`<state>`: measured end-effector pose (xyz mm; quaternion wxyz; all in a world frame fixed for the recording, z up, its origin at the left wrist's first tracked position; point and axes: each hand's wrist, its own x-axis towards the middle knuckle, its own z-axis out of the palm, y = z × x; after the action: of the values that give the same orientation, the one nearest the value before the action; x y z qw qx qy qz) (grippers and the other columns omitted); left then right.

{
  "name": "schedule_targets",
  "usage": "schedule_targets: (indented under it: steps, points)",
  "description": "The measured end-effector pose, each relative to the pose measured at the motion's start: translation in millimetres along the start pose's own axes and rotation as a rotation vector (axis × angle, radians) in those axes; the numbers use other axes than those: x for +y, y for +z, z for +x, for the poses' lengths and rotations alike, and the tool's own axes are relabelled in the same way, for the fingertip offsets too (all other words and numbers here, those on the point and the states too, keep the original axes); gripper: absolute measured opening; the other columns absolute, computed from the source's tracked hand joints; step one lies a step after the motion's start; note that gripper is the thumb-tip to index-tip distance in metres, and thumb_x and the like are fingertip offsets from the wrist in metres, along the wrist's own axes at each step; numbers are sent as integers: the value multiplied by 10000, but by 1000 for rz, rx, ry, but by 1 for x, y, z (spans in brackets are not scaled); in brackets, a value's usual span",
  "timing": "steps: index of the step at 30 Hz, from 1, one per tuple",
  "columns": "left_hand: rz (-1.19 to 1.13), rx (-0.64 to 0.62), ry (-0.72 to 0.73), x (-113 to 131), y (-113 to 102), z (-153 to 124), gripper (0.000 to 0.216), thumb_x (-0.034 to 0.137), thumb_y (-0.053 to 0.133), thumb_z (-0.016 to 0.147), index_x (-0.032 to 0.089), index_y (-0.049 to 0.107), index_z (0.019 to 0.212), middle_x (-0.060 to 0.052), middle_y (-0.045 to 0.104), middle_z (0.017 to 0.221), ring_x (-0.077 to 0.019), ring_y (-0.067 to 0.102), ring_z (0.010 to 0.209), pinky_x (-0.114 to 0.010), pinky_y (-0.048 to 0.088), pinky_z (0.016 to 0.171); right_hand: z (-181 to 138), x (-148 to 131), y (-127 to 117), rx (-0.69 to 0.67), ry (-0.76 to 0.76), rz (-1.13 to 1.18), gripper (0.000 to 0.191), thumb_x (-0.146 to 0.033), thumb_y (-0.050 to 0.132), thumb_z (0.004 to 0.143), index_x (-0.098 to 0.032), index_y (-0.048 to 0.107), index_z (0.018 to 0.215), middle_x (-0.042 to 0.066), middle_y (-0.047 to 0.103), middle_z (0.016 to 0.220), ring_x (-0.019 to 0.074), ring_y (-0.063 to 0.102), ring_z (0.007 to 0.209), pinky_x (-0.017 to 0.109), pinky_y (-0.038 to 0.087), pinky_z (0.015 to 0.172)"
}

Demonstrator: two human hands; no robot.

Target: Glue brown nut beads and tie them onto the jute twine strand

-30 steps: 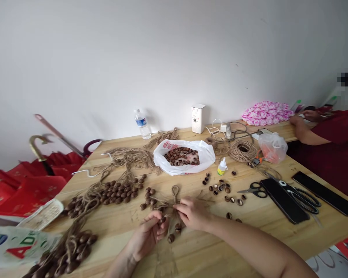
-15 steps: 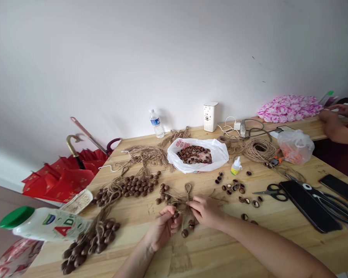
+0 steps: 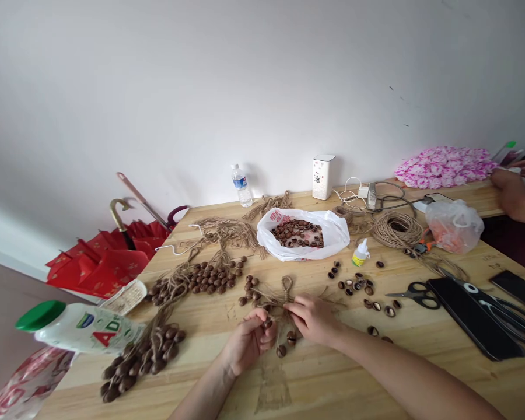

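Note:
My left hand (image 3: pixel 251 341) pinches a round brown nutshell (image 3: pixel 268 323) between thumb and fingers. My right hand (image 3: pixel 312 318) lies just beside it, its fingers closed on the strands of a jute twine bundle (image 3: pixel 287 287) that has a loop at its top. The exact grip of those fingertips is partly hidden. Two more nutshells (image 3: pixel 291 337) hang or lie below the bundle, close to both hands. Several others (image 3: pixel 249 286) are at its left. Loose twine strands spread out to both sides under my right hand.
A white plastic bag (image 3: pixel 304 254) of shells stands behind my hands. To the right are a glue bottle (image 3: pixel 360 254), shell halves (image 3: pixel 357 284), scissors (image 3: pixel 420 294), a black phone (image 3: pixel 475 318) and a twine coil (image 3: pixel 396 229). Finished-looking nutshell bunches (image 3: pixel 142 359) lie left. Another person's arm (image 3: pixel 514 195) rests far right.
The whole view has shifted slightly, so everything sits a little further right. Both hands keep nearly the same pose on the nutshell and twine.

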<state>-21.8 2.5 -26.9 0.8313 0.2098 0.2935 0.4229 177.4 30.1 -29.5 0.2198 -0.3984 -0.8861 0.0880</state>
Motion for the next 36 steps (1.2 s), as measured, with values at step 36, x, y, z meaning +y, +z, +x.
schedule_targets:
  steps: [36]
  points:
    - [2,-19,-19,-3,-4,0,150,221,606,731,192,465,686,4,502,515,-83,375,420,-200,166,443,-1,0,0,-6,-3,2,248,-142,501,844,-195,634,1047,52,598,844,190,550,810,274,418,678]
